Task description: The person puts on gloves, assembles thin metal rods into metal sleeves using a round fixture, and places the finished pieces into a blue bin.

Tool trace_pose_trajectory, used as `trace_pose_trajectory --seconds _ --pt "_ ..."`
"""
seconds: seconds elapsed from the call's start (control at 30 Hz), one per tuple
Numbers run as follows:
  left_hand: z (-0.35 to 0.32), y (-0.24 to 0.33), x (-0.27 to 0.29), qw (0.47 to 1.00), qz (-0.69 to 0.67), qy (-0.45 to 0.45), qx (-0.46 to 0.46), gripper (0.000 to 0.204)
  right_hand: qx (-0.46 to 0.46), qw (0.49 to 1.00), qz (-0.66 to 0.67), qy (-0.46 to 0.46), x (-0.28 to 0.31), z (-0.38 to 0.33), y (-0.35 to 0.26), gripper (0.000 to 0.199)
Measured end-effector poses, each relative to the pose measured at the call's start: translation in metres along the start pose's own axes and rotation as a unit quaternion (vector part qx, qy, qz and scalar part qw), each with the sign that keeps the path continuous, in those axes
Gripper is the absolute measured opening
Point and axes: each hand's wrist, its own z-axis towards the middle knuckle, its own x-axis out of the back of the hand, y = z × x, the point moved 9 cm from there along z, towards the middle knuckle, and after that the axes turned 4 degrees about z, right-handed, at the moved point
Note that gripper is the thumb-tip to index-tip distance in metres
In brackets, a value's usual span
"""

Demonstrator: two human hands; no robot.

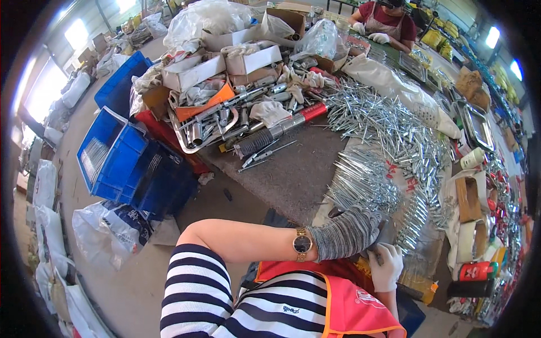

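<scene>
My left hand (pixel 348 232), in a grey knitted glove with a gold watch (pixel 302 243) at the wrist, is at the near edge of the workbench with its fingers curled. Close beside it, my right hand (pixel 386 266) in a white glove has its fingers bent toward the left one. Whatever the two hands hold between them is too hidden to make out. Just beyond lies a bundle of thin silvery metal rods (pixel 360 183), roughly aligned. To its right is a row of short metal pieces with thicker ends (pixel 414 217).
A large heap of metal rods (pixel 389 121) spreads farther back. On the left stand stacked blue crates (pixel 115 163) beside a plastic bag (pixel 110 234). Tools, including a red-handled one (pixel 313 111), lie near white cartons (pixel 194 73). Across the bench sits another person (pixel 389 22) in white gloves.
</scene>
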Motion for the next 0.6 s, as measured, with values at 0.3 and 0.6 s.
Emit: trace_pose_trajectory --seconds 0.3,0.6 --pt "0.0 -0.002 0.003 1.0 -0.018 -0.009 0.016 0.034 -0.035 0.998 0.059 0.008 -0.006 -0.01 0.013 0.022" --pt "0.015 0.011 -0.004 0.999 -0.026 -0.034 0.001 0.036 -0.105 0.985 0.132 0.027 -0.007 -0.019 0.03 0.021"
